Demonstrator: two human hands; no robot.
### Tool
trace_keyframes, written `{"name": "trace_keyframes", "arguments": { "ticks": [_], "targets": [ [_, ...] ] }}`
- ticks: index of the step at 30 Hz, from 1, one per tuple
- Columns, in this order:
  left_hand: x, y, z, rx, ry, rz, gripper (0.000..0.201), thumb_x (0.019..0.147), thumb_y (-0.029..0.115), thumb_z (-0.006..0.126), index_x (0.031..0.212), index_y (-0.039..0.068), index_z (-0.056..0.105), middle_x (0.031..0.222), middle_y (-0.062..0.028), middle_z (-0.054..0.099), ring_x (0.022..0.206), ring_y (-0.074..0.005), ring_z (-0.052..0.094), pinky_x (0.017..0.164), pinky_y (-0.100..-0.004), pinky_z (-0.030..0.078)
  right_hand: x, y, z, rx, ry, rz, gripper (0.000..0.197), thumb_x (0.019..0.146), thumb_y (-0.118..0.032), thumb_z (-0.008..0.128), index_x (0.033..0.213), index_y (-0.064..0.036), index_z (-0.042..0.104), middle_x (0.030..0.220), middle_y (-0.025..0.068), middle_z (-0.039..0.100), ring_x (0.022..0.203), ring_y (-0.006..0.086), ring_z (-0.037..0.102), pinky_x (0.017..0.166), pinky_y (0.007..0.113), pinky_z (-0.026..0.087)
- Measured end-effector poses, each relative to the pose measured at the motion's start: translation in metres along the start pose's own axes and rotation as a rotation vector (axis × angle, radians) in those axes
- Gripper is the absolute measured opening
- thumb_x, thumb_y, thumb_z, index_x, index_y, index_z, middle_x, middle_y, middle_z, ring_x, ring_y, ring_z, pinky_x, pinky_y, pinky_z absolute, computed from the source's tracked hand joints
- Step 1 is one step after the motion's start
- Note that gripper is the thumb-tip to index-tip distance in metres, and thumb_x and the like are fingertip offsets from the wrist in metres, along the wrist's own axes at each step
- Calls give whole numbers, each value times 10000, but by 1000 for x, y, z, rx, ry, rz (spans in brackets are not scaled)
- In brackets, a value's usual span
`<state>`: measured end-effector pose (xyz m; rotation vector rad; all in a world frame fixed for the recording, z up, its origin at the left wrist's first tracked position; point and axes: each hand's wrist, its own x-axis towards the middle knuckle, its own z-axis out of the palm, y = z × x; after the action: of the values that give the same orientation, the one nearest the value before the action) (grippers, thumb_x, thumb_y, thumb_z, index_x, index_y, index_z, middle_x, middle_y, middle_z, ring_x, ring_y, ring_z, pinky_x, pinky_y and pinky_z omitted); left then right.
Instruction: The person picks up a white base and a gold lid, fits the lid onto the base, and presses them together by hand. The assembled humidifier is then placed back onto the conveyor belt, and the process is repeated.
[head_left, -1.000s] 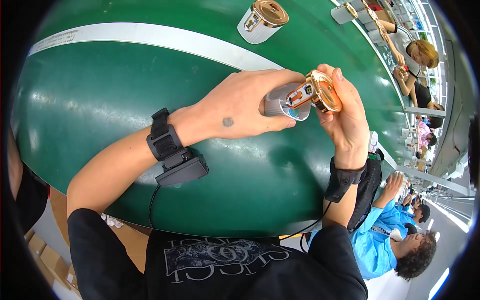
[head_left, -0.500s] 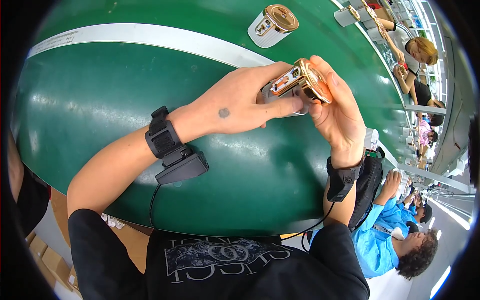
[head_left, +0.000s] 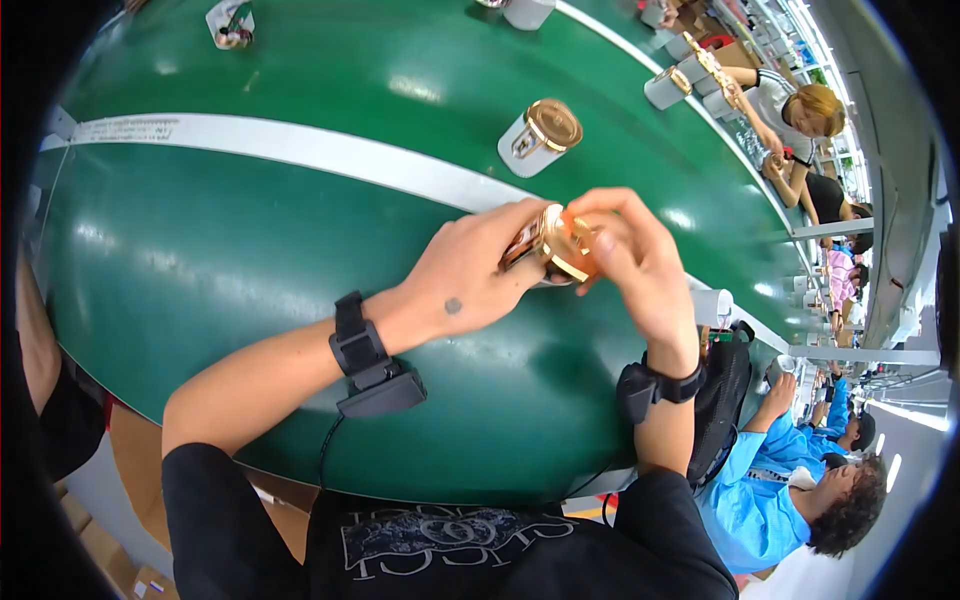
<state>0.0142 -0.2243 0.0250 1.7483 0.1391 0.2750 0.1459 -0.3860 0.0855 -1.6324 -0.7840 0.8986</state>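
Left hand (head_left: 470, 285): fingers closed around the body of a small gold-capped can (head_left: 545, 245), held above the green conveyor belt (head_left: 200, 270).

Right hand (head_left: 635, 265): fingertips pinched on the can's gold cap end, thumb and forefinger curled over the rim. Both hands meet on the one can, touching across it.

Handling note: in my judgement the work goes best with the left hand keeping the body steady while the right hand works the cap squarely, fingertips spread evenly around the rim so it does not tilt.

Wrist bands, black: two, one on each forearm; the left (head_left: 360, 345) carries a small black box with a cable.

Beyond the hands, on the belt: one upright white can with gold lid (head_left: 540, 135), just past the white stripe (head_left: 300, 145). Further cans toward the far right: at least three (head_left: 668, 88), too small to count surely. One small object at far left (head_left: 230, 22), unclear.

To the right of the right hand: co-workers along the belt, one in a blue top (head_left: 790, 480) nearest.
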Motion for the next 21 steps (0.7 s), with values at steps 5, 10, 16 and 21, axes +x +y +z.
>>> {"name": "trace_keyframes", "arguments": {
  "ticks": [5, 10, 16, 21],
  "targets": [
    [-2, -9, 9, 47, 73, 105, 400, 904, 171, 660, 1283, 80, 567, 1066, -170, 691, 946, -381, 687, 797, -438, 539, -19, -28, 27, -728, 92, -236, 471, 852, -198, 812, 1242, -52, 593, 1156, 68, 674, 993, 200, 657, 795, 311, 531],
    [-3, -16, 13, 0, 90, 145, 444, 905, 177, 670, 1321, 92, 540, 1084, -176, 692, 969, -383, 686, 803, -444, 544, -18, -13, 30, -911, 135, -413, 528, 771, -144, 849, 1235, -77, 606, 1148, 51, 663, 1019, 199, 650, 804, 315, 523],
    [4, -6, 0, -79, -37, 28, 563, 845, 260, 762, 1317, 59, 531, 1100, -187, 692, 991, -379, 681, 836, -450, 539, -5, -5, 14, -664, 80, -300, 452, 848, -117, 779, 1250, -36, 588, 1207, 69, 631, 1104, 181, 618, 908, 346, 505],
    [4, -11, -1, 99, -51, 117, 644, 790, 332, 814, 1289, 28, 542, 1094, -190, 687, 1003, -377, 670, 854, -454, 527, -6, -5, 6, -510, 36, -246, 432, 913, -93, 714, 1303, 9, 557, 1253, 100, 609, 1162, 180, 587, 959, 355, 491]
  ]
}}
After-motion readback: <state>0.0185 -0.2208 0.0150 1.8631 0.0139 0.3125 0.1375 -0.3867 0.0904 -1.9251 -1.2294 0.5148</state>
